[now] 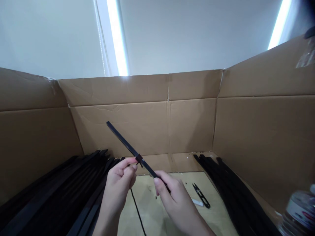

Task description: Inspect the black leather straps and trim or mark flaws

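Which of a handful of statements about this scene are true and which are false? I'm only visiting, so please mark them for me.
1. The right hand grips a narrow black strip. True.
2. The small scissors are held in the left hand. False: they lie on the tan board.
3. Black strips lie in a left pile and a right pile. True.
4. A bottle stands between the two hands. False: it is at the picture's right edge.
5. The wall just behind the hands is brown cardboard. True.
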Tool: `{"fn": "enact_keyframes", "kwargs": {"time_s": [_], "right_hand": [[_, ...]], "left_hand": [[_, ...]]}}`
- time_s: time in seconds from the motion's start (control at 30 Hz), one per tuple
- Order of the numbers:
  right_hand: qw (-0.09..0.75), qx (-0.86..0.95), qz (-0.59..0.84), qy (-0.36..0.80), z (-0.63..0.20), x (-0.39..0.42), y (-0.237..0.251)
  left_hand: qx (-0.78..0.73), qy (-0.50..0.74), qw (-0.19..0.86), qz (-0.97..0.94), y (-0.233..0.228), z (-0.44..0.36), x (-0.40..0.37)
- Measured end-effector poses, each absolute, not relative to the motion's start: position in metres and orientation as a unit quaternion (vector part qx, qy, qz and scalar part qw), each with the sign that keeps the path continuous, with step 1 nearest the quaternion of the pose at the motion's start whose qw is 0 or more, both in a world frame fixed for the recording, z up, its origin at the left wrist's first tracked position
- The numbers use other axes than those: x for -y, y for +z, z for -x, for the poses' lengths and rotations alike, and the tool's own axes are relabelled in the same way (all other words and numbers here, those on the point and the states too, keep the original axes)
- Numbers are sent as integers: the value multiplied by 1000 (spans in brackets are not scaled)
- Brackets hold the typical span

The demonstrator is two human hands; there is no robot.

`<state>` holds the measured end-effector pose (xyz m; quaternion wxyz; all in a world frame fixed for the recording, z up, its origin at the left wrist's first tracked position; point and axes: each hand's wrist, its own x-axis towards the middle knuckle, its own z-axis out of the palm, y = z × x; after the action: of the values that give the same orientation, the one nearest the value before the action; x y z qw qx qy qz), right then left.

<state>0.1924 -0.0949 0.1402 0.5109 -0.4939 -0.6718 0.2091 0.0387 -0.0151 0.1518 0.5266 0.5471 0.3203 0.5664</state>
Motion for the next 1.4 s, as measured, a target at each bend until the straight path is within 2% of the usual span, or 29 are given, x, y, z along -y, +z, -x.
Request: {"fn": "enact_keyframes", "kwargs": {"time_s": [0.3,0.47,0.63,0.9,1.0,1.17,1.4], "right_hand": [[514,667,471,263,-191,94,137],[530,600,431,417,-197,94,136],[532,537,311,576,-201,91,137],[439,469,152,751,-201,84,128],[409,477,140,765,-200,81,124],[412,524,200,718,-193,82,124],[415,544,293,668,-189,91,135]], "left_hand": [[-272,576,555,-535,153,-43,18],[-276,568,539,-557,155,-42,18],[-223,510,570,-605,159,-35,21],[-106,465,616,-627,151,-24,13],[-94,465,612,-633,146,-21,10],[-131,487,578,-642,144,-21,16],[-266,549,459,-646,159,-16,37]]}}
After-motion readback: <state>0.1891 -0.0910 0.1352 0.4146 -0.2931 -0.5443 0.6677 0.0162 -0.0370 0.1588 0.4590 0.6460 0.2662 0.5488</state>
